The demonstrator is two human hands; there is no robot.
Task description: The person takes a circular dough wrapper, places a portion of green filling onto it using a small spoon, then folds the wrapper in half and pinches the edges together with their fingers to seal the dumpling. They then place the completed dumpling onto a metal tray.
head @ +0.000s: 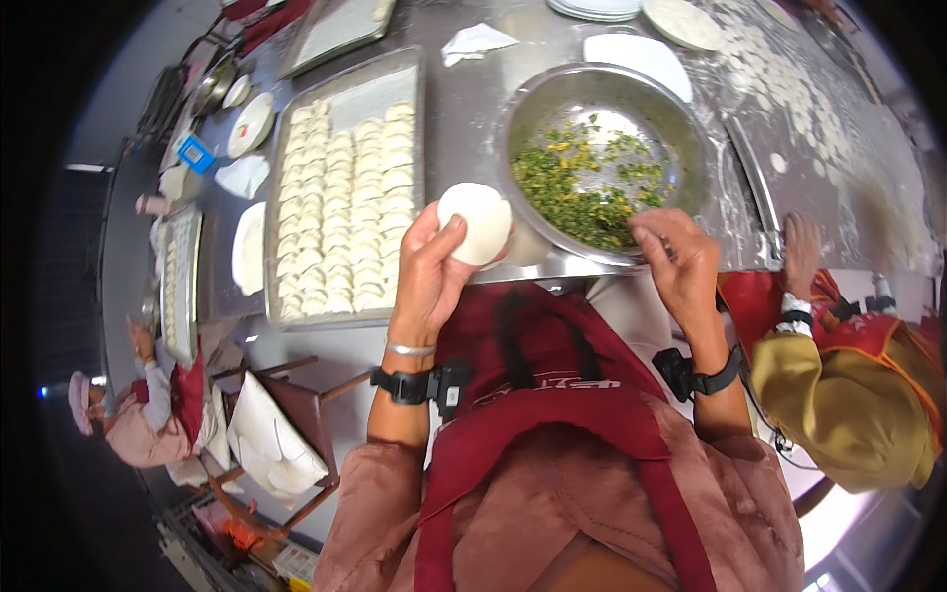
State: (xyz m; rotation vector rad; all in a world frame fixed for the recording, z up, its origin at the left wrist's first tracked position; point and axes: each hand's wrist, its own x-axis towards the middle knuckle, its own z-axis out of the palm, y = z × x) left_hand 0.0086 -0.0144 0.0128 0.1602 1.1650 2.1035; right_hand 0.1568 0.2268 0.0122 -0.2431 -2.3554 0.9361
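A round dough wrapper point(477, 223) lies flat across the fingers of my left hand point(438, 263), the thumb pressing on its edge. My right hand point(679, 255) is at the near right rim of a large steel bowl point(536, 85), its fingertips bent over the filling. Whether those fingers hold a utensil or some filling is hidden. Chopped green and yellow filling point(577, 192) covers the near and left part of the bowl's bottom. Left of the bowl, a metal tray point(370, 83) carries rows of folded dumplings point(338, 222).
Beyond the bowl are a white plate point(638, 61) and a crumpled white cloth point(477, 41). Many small dough pieces point(792, 103) lie on the floured table at right. A co-worker's hand point(803, 248) rests near my right side; another person point(148, 414) sits at far left.
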